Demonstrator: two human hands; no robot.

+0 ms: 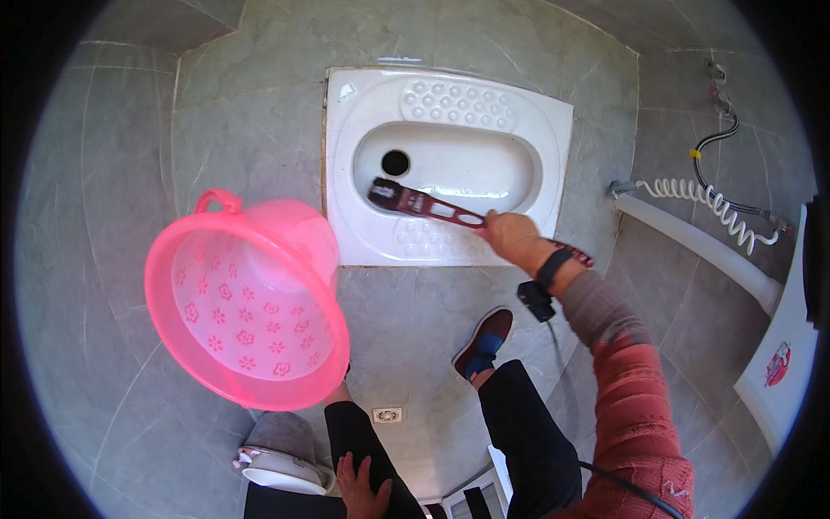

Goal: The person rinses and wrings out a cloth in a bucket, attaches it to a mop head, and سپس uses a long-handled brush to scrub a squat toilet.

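My right hand (515,239) is closed around the handle of a dark red scrub brush (431,206). Its dark bristled head is over the basin of a white ceramic squat toilet (454,156), just below the round black drain hole (395,163). A black strap with a small black device is around my right wrist. My left hand (362,486) rests on my left thigh with its fingers apart, holding nothing. A pink plastic bucket (246,305) with a flower pattern stands at the left, its opening tilted towards me.
A grey bin (280,433) and a white basin (285,472) are at the lower left. A floor drain (387,415) lies between my feet. On the right are a white pipe (700,250), a coiled hose (687,194) and a white fixture (775,383).
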